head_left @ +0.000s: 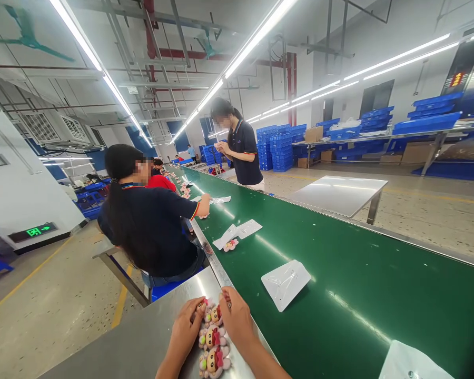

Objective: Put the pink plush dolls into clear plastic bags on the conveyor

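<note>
Several small pink doll figures [212, 337] lie in a row along the steel table edge in front of me. My left hand [186, 325] curls round the farthest doll [202, 305], its thumb and fingers on the doll's sides. Just right of the row, my right hand [237, 320] has its fingers bent together by the conveyor's metal rim. Whatever those fingertips may hold is hidden. The nearer dolls have big eyes and red-pink bows, and neither hand touches them.
A green conveyor belt [324, 321] runs away on my right, carrying white plastic pouches [286, 284] and another doll [230, 245]. A seated co-worker [154, 226] reaches over the belt ahead on the left. Another person [243, 150] stands across it. Blue crates [280, 150] are stacked beyond.
</note>
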{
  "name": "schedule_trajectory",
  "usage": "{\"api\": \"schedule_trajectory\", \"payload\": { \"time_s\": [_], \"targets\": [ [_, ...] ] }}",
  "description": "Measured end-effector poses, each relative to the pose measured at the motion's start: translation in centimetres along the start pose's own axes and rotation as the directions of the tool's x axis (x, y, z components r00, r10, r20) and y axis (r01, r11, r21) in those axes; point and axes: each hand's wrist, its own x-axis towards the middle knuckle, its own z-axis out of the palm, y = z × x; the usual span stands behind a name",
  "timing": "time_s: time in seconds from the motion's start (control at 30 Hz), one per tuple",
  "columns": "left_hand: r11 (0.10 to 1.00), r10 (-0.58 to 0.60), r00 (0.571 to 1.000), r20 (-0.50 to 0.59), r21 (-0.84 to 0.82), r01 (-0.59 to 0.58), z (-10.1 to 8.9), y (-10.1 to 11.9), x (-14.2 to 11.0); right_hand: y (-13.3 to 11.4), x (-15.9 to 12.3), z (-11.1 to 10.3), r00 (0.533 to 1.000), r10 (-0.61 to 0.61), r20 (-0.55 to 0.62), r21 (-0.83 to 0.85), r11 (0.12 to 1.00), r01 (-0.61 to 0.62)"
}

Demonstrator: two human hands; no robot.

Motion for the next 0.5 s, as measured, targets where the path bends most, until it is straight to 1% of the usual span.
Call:
{"api": "schedule_trajectory", "payload": {
  "time_s": [0.07,0.13,0.2,0.23,0.27,0.3,0.4,0.47,0.5],
  "targets": [
    [1.000,0.020,0.999,0.026,-0.017,-0.019,0.0,0.6,-0.1,0.6,1.4,-0.7,0.997,0.014,-0.072,0.032,0.999,-0.012],
    [0.998,0.039,0.998,0.055,-0.047,-0.036,0.1,1.0,-0.1,1.5,3.8,-1.8,0.986,0.064,-0.151,0.015,0.998,-0.063],
    [0.996,0.044,0.996,0.075,-0.085,-0.037,0.3,1.2,0.1,2.5,7.0,-3.2,0.977,0.096,-0.190,-0.143,0.982,-0.125],
    [0.994,0.037,0.996,0.078,-0.106,-0.029,0.5,1.2,0.2,3.0,8.8,-4.0,0.979,0.097,-0.181,-0.272,0.951,-0.145],
    [0.992,0.024,0.997,0.071,-0.125,-0.015,0.6,1.1,0.3,3.4,10.6,-4.8,0.983,0.096,-0.157,-0.416,0.896,-0.154],
    [0.989,0.007,0.998,0.054,-0.145,0.001,0.8,0.9,0.4,3.8,12.3,-5.5,0.986,0.095,-0.140,-0.484,0.862,-0.152],
    [0.974,-0.042,0.998,-0.043,-0.223,0.031,1.4,0.0,0.6,4.8,16.4,-7.3,0.993,0.097,-0.063,-0.594,0.796,-0.115],
    [0.953,-0.078,0.991,-0.111,-0.299,0.042,1.9,-0.7,0.5,5.6,18.3,-7.9,0.995,0.098,0.019,-0.648,0.759,-0.062],
    [0.940,-0.090,0.988,-0.126,-0.338,0.042,2.2,-0.9,0.4,6.2,19.1,-7.9,0.993,0.099,0.060,-0.671,0.740,-0.033]
  ]
}}
